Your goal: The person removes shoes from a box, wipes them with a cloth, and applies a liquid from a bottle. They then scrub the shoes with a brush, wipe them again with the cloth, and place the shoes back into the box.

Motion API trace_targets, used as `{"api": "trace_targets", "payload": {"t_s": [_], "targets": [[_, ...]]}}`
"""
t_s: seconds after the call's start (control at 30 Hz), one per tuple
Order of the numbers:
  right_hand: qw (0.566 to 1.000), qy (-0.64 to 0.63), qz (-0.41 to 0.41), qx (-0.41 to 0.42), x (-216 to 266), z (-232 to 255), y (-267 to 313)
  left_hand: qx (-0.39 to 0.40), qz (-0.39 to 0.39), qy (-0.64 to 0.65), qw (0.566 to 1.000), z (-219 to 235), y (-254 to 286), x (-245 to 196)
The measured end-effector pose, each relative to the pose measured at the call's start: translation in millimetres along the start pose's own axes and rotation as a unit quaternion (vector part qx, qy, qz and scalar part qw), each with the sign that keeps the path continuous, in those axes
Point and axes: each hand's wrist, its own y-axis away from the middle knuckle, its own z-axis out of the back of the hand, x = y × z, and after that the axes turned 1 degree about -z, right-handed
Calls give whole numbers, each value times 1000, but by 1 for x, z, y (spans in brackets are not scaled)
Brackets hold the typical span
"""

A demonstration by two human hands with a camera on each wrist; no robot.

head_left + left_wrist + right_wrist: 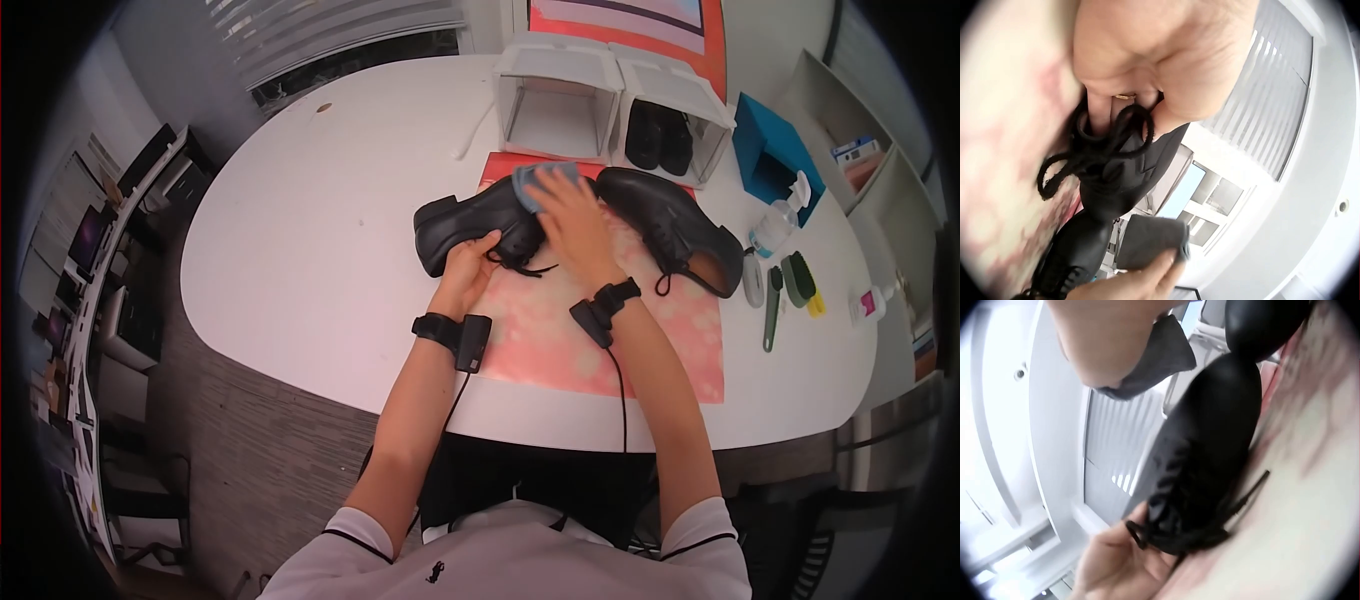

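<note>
My left hand (467, 273) grips a black lace-up shoe (470, 218) near its opening, with fingers inside it in the left wrist view. The shoe is tilted, and its black laces (1110, 140) hang loose by the hand. In my right hand (577, 228) is a folded grey cloth (1150, 242), held over the toe end of that shoe. Seen from the right wrist, the cloth (1157, 365) stands a little apart from the shoe's upper (1219, 419). A second black lace-up shoe (668, 220) lies to the right, its toe close to the first.
A red-and-cream patterned sheet (620, 350) lies under the shoes on the white table (290, 220). Behind stand two white boxes (508, 100), the right one containing black shoes (658, 138). At right are a spray bottle (775, 228), brushes (797, 280) and a blue holder (765, 140).
</note>
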Motion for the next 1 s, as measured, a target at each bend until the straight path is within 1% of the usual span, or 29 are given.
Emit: {"api": "trace_targets", "payload": {"t_s": [0.03, 0.1, 0.23, 0.3, 0.33, 0.43, 0.53, 0.67, 0.73, 0.83, 0.93, 0.97, 1.0], "targets": [[998, 1, 26, 49, 4, -6, -2, -2, -2, 4, 1000, -2, 2, -2], [999, -10, 12, 47, 2, -6, -5, -3, -5, 14, 1000, -7, 3, -3], [998, -6, -39, 38, -10, -3, -3, 6, 7, -2, 1000, 5, -3, 3], [997, -4, -78, 27, -18, -3, 3, 11, 8, -6, 1000, 9, -4, 5], [995, -3, -99, 20, -21, -4, 6, 8, 3, -11, 1000, 5, -2, 4], [995, -24, -100, 5, -27, -5, 13, 3, -8, -27, 1000, -5, 2, 3], [984, -81, -151, -36, -23, -8, 21, 5, -6, -51, 999, 0, 1, 4], [975, -98, -180, -82, -21, -8, 30, 1, -13, -73, 997, -3, 1, 5], [966, -109, -205, -111, -32, -13, 39, 3, -14, -69, 998, -2, 2, 4], [951, -147, -244, -118, -40, -14, 47, 11, -14, -30, 999, -3, 2, 3], [886, -255, -379, -83, -42, -10, 47, 2, -3, -1, 1000, -4, 3, 1], [874, -287, -369, -129, -38, -10, 45, 0, -1, 2, 1000, -3, 1, 2], [898, -267, -313, -159, -35, -10, 40, -2, 2, 7, 1000, -3, 0, 2]]}}
